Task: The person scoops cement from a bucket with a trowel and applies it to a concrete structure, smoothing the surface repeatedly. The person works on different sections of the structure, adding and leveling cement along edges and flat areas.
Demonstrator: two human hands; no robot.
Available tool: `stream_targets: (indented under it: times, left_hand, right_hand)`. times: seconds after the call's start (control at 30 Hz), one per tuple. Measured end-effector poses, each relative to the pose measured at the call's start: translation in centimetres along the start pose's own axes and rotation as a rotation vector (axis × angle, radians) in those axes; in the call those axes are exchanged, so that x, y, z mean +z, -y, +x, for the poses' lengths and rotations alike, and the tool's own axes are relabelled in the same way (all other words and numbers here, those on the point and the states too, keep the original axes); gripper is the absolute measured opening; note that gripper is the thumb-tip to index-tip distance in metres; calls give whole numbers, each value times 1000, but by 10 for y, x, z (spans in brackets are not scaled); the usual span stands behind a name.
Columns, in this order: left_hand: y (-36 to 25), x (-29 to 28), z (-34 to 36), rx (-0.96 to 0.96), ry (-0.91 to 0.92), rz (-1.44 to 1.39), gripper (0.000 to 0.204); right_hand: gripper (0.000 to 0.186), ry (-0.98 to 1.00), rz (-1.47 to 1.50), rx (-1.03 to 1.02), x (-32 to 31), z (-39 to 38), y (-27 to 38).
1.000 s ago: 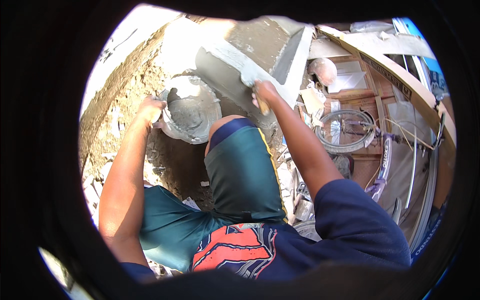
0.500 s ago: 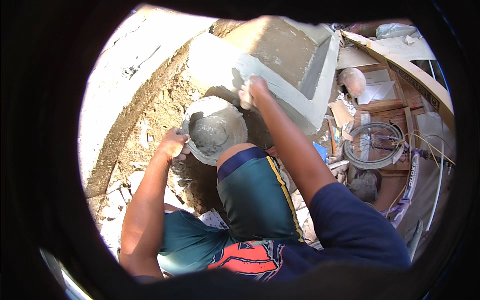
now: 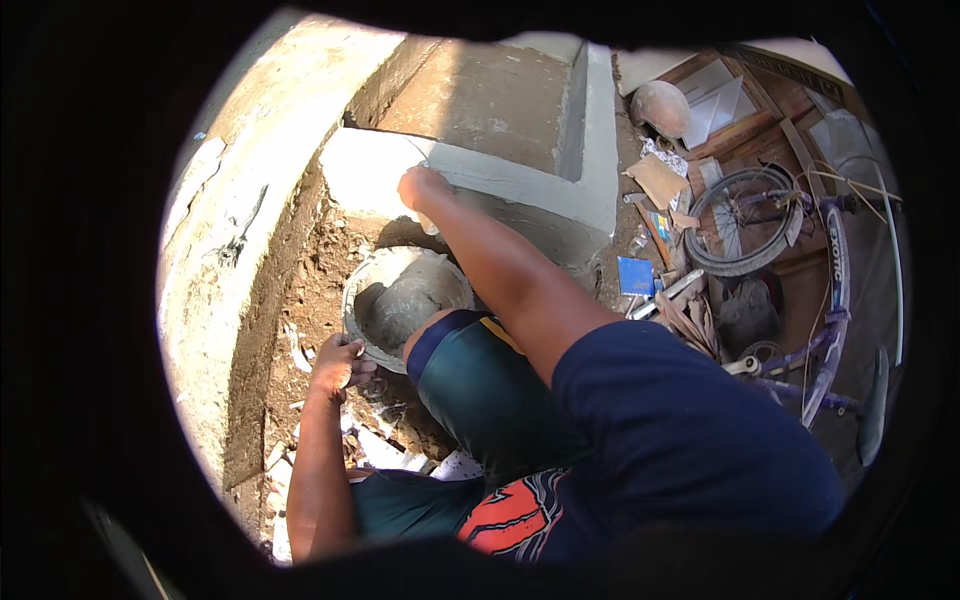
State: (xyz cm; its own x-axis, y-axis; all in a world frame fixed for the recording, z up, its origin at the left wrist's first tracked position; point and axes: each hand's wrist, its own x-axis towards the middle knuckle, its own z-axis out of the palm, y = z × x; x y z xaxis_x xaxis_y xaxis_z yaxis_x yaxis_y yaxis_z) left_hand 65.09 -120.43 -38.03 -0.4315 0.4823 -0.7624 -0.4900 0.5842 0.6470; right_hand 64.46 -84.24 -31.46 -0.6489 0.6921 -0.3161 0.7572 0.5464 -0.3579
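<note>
My left hand [image 3: 340, 370] is gripping the rim of the bucket [image 3: 425, 268] at its near left side, fingers and thumb curled in. Just beyond the bucket, my right hand [image 3: 425, 188] is clenching a pale handle [image 3: 429, 225]; its far end is hiding from view. A low grey wall [image 3: 500, 185] is standing beyond the bucket; a bicycle wheel [image 3: 728, 266] is resting well to its right.

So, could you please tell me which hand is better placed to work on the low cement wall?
Probably the right hand: it grips a tool handle over the low cement wall. The left hand is farther back, holding the mortar bucket by its rim.
</note>
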Motion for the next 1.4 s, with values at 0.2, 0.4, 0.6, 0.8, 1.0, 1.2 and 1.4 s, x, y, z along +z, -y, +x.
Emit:
stream_targets:
  times: [0.2,0.4,0.6,0.8,1.0,1.2,1.4]
  left_hand:
    - [-17,-12,18,60,31,-25,27]
    - [-19,-12,29,92,3,8,29]
    - [-16,1,32,250,-199,255,37]
    - [-30,12,8,123,-384,664,46]
    - [-36,13,8,115,-380,591,39]
    - [-21,14,6,110,-400,535,46]
    - [-23,14,-5,155,-384,579,37]
  right_hand:
    - [45,-76,645,345,-50,-90,-184]
    - [45,-454,14,339,-72,-196,-286]
    - [44,29,-454,-154,-130,-207,-235]
    - [35,445,-1334,-448,-168,-166,-133]
    - [33,504,-1704,-459,-129,-100,-28]
    - [29,276,-1587,-608,-75,-11,118]
    - [18,-19,-1127,-667,-34,37,167]
